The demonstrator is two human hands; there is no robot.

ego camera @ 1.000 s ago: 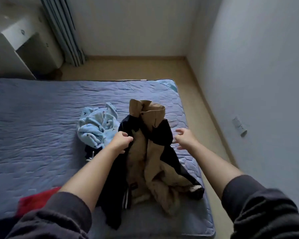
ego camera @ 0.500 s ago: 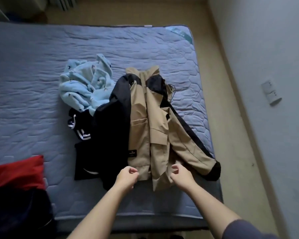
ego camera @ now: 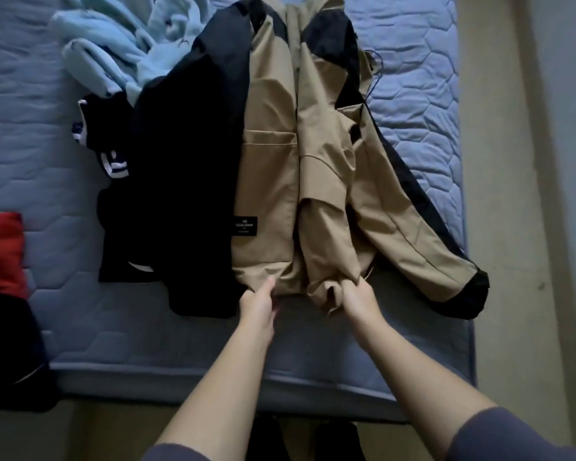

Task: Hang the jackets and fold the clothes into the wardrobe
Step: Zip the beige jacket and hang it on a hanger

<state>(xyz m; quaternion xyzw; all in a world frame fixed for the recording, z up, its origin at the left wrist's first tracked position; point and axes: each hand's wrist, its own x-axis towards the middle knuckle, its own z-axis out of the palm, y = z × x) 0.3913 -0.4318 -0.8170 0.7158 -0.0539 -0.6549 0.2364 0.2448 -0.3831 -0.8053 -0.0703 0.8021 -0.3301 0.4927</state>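
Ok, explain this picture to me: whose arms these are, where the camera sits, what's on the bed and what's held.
No machine here: these are a person's bare arms, filmed by one wide-angle camera worn on the head, looking down. The left hand is on the picture's left, the right hand on its right. On the blue mattress lies a tan and black jacket, front up. Beside it sit a light blue garment, a black garment with white stripes, and a red cloth at the left edge. The right hand grips the jacket's bunched hem; the left hand touches the hem with straight fingers.
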